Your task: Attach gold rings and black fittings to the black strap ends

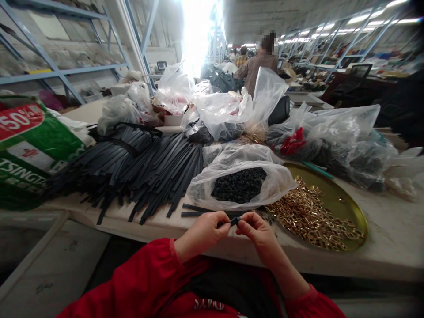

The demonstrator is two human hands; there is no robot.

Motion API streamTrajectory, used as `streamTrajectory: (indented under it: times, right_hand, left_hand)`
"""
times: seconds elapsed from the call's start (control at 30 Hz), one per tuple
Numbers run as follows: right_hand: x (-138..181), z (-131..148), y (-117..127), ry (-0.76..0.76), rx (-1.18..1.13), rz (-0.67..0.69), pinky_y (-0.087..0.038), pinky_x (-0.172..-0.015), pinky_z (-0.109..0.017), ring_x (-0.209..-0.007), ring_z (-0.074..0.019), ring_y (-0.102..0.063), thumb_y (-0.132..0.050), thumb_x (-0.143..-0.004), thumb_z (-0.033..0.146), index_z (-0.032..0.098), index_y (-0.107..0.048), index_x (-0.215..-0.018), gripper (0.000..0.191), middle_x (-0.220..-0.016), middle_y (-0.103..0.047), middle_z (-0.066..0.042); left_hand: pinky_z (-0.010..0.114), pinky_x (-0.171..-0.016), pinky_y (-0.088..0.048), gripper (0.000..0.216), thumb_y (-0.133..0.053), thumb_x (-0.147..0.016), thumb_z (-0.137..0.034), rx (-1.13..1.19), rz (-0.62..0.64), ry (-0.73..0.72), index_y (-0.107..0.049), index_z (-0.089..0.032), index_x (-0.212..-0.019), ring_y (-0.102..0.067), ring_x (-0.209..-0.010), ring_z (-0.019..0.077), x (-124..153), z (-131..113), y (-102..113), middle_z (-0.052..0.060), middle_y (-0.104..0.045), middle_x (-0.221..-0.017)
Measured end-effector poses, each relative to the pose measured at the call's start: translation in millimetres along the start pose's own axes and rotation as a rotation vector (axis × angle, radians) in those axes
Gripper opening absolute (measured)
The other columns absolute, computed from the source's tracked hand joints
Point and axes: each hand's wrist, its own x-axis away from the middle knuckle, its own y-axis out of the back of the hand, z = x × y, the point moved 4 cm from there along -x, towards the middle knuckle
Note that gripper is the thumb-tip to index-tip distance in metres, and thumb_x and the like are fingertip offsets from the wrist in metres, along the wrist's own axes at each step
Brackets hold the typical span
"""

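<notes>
Between my two hands, close to the table's front edge, is a short black strap piece [235, 221], bent or looped. My left hand [207, 232] pinches its left end between thumb and fingers. From the other side my right hand [260, 234] pinches it too; the fingers hide most of its shape. Just behind the hands lie loose black straps [195, 211]. Beyond them an open clear plastic bag [281, 183] holds many small black pieces [240, 183]. Right of my right hand, small gold-coloured metal buckles [311, 216] are heaped on a round brass-coloured tray [359, 221].
Bundles of long black straps [165, 170] cover the table's left side. A green printed bag [36, 150] stands at far left. Several filled plastic bags [347, 141] line the back and right. Blue metal shelving [59, 73] rises at left. A person [261, 66] stands farther back.
</notes>
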Motion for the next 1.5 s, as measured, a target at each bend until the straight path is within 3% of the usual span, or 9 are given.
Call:
streamTrajectory:
  times: [0.1,0.2,0.33,0.5,0.73,1.03,1.3,1.5]
  right_hand:
    - [0,-10,-3,-0.134,-0.208,0.002,-0.042,-0.057,-0.018,-0.054,-0.0044,-0.053,-0.074,-0.061,0.033,0.018,-0.054,-0.079,0.03,-0.068,-0.055,0.006]
    - [-2,-16,-9,-0.228,-0.356,-0.021,-0.044,-0.058,-0.018,-0.052,-0.003,-0.052,-0.076,-0.058,0.03,0.018,-0.056,-0.08,0.032,-0.071,-0.056,0.006]
    - [-4,-22,-14,-0.236,-0.316,-0.049,-0.044,-0.06,-0.018,-0.054,-0.004,-0.052,-0.075,-0.059,0.031,0.015,-0.053,-0.072,0.03,-0.063,-0.053,0.007]
    - [-2,-30,-16,-0.188,-0.136,-0.011,-0.041,-0.06,-0.015,-0.06,-0.0045,-0.051,-0.07,-0.066,0.035,0.014,-0.053,-0.071,0.028,-0.063,-0.055,0.004]
    - [1,-38,-21,-0.353,-0.453,-0.041,-0.044,-0.06,-0.018,-0.061,-0.0053,-0.051,-0.076,-0.058,0.034,0.015,-0.056,-0.075,0.034,-0.069,-0.057,0.003]
    - [9,-42,-17,-0.132,-0.227,-0.025,-0.037,-0.057,-0.016,-0.06,-0.0055,-0.046,-0.066,-0.07,0.038,0.015,-0.055,-0.075,0.026,-0.065,-0.054,0.003]
    - [15,-45,-20,-0.32,-0.435,-0.04,-0.042,-0.058,-0.016,-0.055,-0.0026,-0.05,-0.076,-0.059,0.032,0.015,-0.053,-0.073,0.031,-0.067,-0.055,0.005]
    - [17,-44,-14,-0.172,-0.171,-0.066,-0.041,-0.063,-0.019,-0.062,-0.0062,-0.054,-0.075,-0.059,0.032,0.016,-0.054,-0.08,0.034,-0.07,-0.058,0.004]
  left_hand:
    - [0.021,-0.049,-0.026,0.017,-0.043,-0.075,-0.026,0.059,0.076,0.049,-0.056,-0.015,-0.07,-0.038,-0.053,0.0081,2,5,-2,-0.005,-0.046,-0.058]
    - [0.021,-0.049,-0.027,0.019,-0.042,-0.075,-0.027,0.076,0.056,0.078,-0.055,-0.015,-0.069,-0.039,-0.055,0.0086,2,12,-4,-0.004,-0.046,-0.059]
    - [0.021,-0.053,-0.028,0.018,-0.042,-0.076,-0.027,0.015,-0.031,0.067,-0.054,-0.015,-0.068,-0.042,-0.058,0.0093,0,19,-1,-0.004,-0.049,-0.06]
    - [0.022,-0.051,-0.026,0.016,-0.043,-0.074,-0.025,-0.056,-0.029,0.077,-0.053,-0.016,-0.065,-0.041,-0.056,0.0095,-3,25,3,-0.004,-0.047,-0.057]
    - [0.021,-0.054,-0.029,0.016,-0.045,-0.076,-0.026,0.008,-0.08,0.053,-0.054,-0.016,-0.068,-0.044,-0.058,0.0091,1,27,-3,-0.005,-0.051,-0.061]
    - [0.021,-0.049,-0.023,0.023,-0.042,-0.078,-0.028,-0.02,0.064,0.053,-0.057,-0.015,-0.066,-0.039,-0.055,0.008,4,25,-8,-0.006,-0.044,-0.055]
    - [0.021,-0.049,-0.023,0.02,-0.041,-0.075,-0.024,-0.016,0.083,0.067,-0.055,-0.014,-0.064,-0.038,-0.054,0.0073,11,25,-10,-0.006,-0.042,-0.055]
    - [0.022,-0.048,-0.021,0.022,-0.042,-0.076,-0.028,-0.007,0.083,0.081,-0.055,-0.014,-0.063,-0.036,-0.053,0.0077,10,29,-13,-0.006,-0.041,-0.054]
